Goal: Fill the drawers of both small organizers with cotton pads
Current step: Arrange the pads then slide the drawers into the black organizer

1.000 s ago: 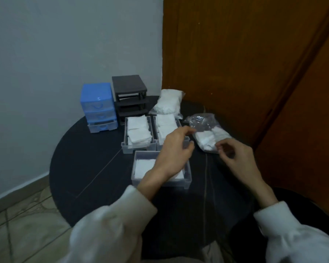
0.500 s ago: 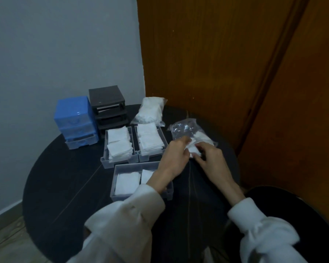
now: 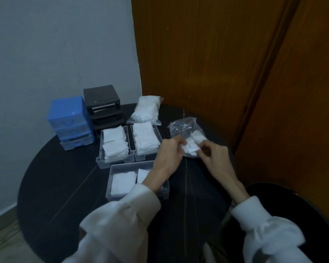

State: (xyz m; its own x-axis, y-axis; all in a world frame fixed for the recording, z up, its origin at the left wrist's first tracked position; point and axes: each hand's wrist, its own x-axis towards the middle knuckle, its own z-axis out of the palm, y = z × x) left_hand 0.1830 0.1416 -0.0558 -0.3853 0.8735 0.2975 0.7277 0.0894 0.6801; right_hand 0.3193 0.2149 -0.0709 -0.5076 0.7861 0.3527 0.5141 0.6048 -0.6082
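A blue organizer with its bottom drawer slightly out stands at the back left, next to a black organizer frame with no drawers in it. Three clear drawers lie on the table: two piled with white cotton pads, and a nearer one partly filled. My left hand and my right hand both pinch a wad of cotton pads at the mouth of an opened clear bag.
A full sealed bag of cotton pads lies behind the drawers. The round black table stands in a corner, with a grey wall to the left and a wooden door close behind. A dark round seat is at lower right.
My left hand moved from over the near drawer to the opened bag, and both hands now pinch pads at its mouth. The camera view shifted right and closer.
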